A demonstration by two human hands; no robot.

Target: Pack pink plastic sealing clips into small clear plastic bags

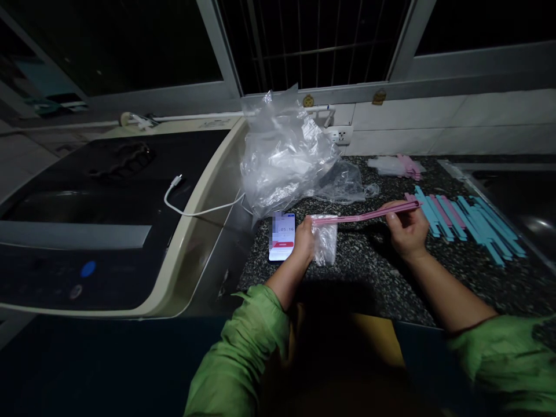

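Note:
A long, narrow pink plastic strip [359,218] is stretched level between my two hands, slightly bent at its middle. My left hand [303,242] is closed on its left end. The right end lies in my right hand [407,233], thumb in front and fingers behind. Whether it is one strip or a few laid together, I cannot tell. Below the strip, next to my left hand, lies a stack of small clear plastic bags [325,246]. Right of my right hand, blue strips [486,231] and some pink ones lie in a loose row on the counter.
A phone [284,231] with a running timer lies left of my left hand on the speckled counter [360,263]. Behind it stands a crumpled clear plastic bag [286,156]. More pink pieces [409,167] lie near the wall. A washing machine [182,231] with a white cable [204,214] is at left.

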